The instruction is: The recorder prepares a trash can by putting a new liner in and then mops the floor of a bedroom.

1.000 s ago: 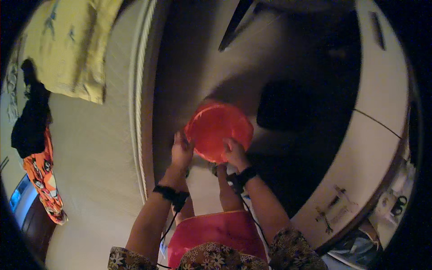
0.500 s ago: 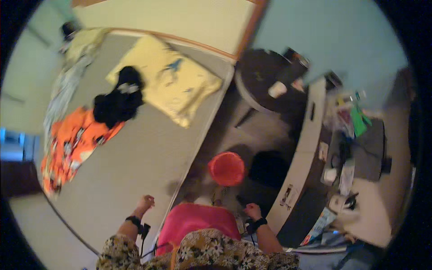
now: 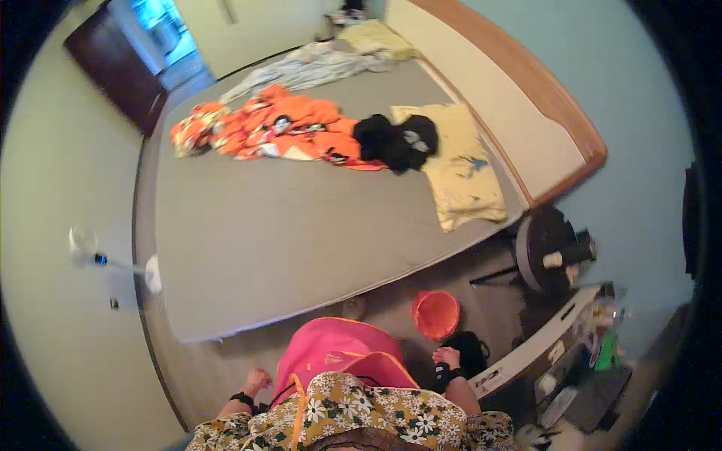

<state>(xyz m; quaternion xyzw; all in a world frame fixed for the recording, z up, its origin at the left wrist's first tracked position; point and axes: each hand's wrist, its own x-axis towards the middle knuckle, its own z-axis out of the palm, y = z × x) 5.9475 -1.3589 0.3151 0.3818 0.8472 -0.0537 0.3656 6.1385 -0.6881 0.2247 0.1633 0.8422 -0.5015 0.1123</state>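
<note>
My left hand (image 3: pixel 258 379) hangs low beside the pink apron (image 3: pixel 331 344), with loosely bent fingers and nothing held. On the other side my right hand (image 3: pixel 447 357) also hangs empty, its fingers relaxed and a little apart. Black straps circle both wrists. Just beyond my right hand stands a red bucket (image 3: pixel 435 316) on the floor, and a black bag-like thing (image 3: pixel 470 353) lies next to that hand. Ahead is a bed with a bare grey mattress (image 3: pixel 271 233). On it lie a crumpled orange patterned cloth (image 3: pixel 301 124), a black garment (image 3: pixel 397 143) and a yellow pillow (image 3: pixel 465 177).
A pale blanket (image 3: pixel 316 69) runs along the bed's far side. At the right are a round dark stool (image 3: pixel 543 248) and a long low cabinet (image 3: pixel 538 340) with clutter beside it. A white standing fan (image 3: pixel 84 242) is at the left; a dark door (image 3: pixel 116 71) stands farther back.
My view has swung left, bringing the fan, the door and more of the bed into sight. Both hands hang lower, nearer my body, still empty. The things on the bed look unmoved.
</note>
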